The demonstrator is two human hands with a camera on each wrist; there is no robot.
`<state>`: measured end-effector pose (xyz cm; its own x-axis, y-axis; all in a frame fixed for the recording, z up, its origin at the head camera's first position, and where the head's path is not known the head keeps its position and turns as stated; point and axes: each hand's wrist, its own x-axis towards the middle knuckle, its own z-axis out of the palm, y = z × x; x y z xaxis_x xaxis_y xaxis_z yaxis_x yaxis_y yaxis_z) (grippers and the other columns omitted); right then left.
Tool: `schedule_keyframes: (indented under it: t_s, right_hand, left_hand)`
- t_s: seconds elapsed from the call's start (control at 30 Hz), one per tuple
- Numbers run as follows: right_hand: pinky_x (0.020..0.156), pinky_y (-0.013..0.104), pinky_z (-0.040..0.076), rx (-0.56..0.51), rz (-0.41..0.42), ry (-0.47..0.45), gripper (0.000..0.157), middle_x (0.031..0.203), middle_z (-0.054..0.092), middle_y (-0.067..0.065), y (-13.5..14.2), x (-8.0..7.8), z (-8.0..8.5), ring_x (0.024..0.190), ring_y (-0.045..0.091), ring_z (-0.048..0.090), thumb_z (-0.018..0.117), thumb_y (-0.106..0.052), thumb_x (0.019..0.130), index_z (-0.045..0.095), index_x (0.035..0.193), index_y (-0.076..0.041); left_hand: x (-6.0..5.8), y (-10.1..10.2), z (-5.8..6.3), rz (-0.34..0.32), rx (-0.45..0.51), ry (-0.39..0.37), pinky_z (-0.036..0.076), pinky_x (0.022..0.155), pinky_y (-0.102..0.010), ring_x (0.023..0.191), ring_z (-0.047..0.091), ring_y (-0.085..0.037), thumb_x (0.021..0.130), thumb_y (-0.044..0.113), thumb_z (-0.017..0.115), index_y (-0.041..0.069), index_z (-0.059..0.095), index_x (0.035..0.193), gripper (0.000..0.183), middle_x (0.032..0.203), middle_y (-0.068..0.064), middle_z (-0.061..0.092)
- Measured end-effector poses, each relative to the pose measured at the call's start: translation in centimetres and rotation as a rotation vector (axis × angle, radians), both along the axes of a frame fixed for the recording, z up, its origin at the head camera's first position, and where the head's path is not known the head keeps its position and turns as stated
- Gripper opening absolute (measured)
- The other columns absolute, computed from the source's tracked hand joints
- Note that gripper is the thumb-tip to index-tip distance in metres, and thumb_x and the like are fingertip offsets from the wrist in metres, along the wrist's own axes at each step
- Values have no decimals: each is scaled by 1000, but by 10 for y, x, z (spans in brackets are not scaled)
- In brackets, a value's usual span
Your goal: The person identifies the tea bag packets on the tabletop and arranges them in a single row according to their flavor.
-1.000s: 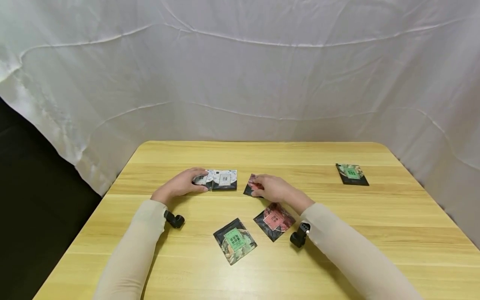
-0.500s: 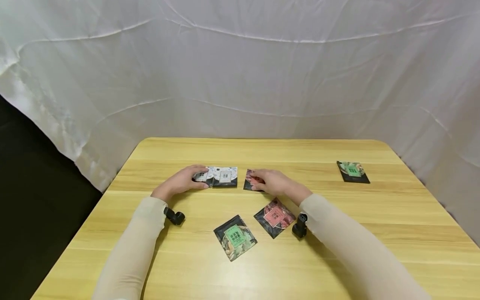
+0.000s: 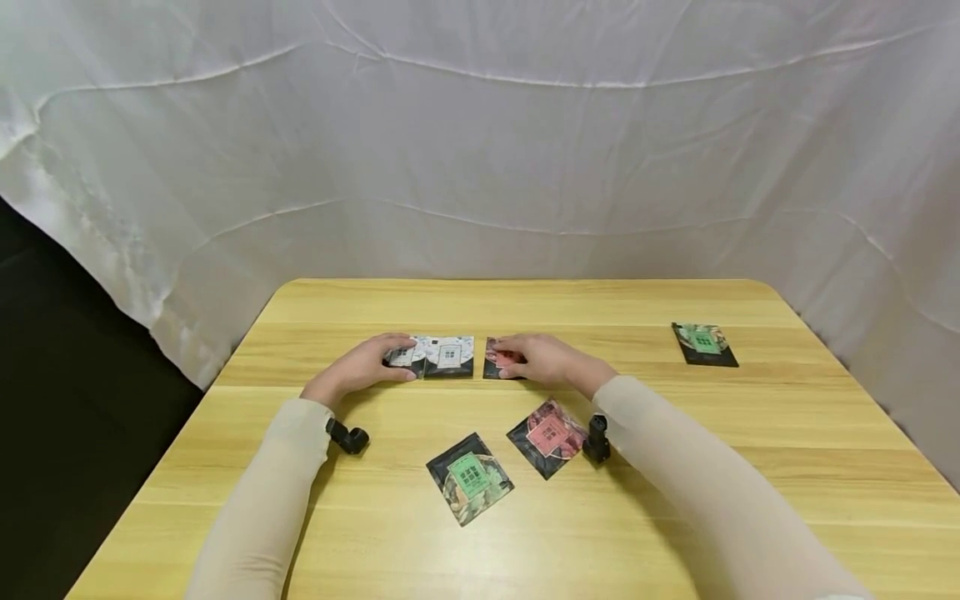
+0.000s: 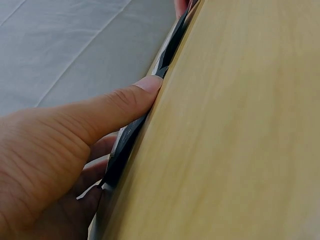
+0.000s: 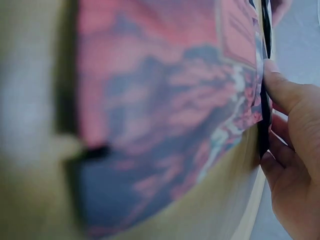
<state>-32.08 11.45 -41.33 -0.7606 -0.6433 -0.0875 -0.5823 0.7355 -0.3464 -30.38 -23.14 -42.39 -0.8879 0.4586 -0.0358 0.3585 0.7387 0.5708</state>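
My left hand (image 3: 363, 364) lies over the left one of two white-and-black sachets (image 3: 401, 357), thumb at its near edge and fingers at its far side. In the left wrist view the left thumb (image 4: 125, 102) presses that sachet's dark edge. The second white sachet (image 3: 450, 357) lies flat against its right side. My right hand (image 3: 546, 362) grips a red-and-black sachet (image 3: 492, 357) flat on the table, a narrow gap right of the white pair. In the right wrist view the right hand (image 5: 295, 135) holds its edge between thumb and fingers, with much of it hidden.
Another red sachet (image 3: 549, 438) lies turned at an angle just below my right hand. A green sachet (image 3: 469, 479) lies tilted nearer the front, and another green one (image 3: 705, 344) sits far right. A pale curtain (image 3: 480, 167) hangs behind the wooden table (image 3: 675, 500).
My right hand has slid left and straightened the red sachet, narrowing its gap to the white ones. My left hand has stayed in place on the white sachet.
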Motion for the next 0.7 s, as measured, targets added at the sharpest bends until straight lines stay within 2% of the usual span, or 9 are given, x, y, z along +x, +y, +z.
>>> schedule_keyframes:
  t_s: [0.23,0.47,0.7]
  right_hand:
    - [115,49,26,14,47,0,61,153,39,10,-4,-6,4,139,34,35,60,-44,97,44,149,-17]
    - [113,48,30,52,87,17,60,152,41,9,-7,-8,8,136,32,40,61,-42,97,45,148,-16]
    - [112,45,34,82,83,39,61,150,43,8,-11,-6,7,133,29,45,59,-44,97,45,148,-14]
  left_hand:
    - [0,-1,0,-4,-6,-6,23,115,-55,142,27,-37,88,44,72,12,44,148,74,154,-15,34]
    - [0,-1,0,-7,-5,-8,23,115,-55,142,28,-37,88,43,72,12,44,149,74,154,-15,35]
    - [0,-1,-1,-3,-5,-8,23,115,-55,142,27,-37,88,42,72,12,43,149,73,154,-15,34]
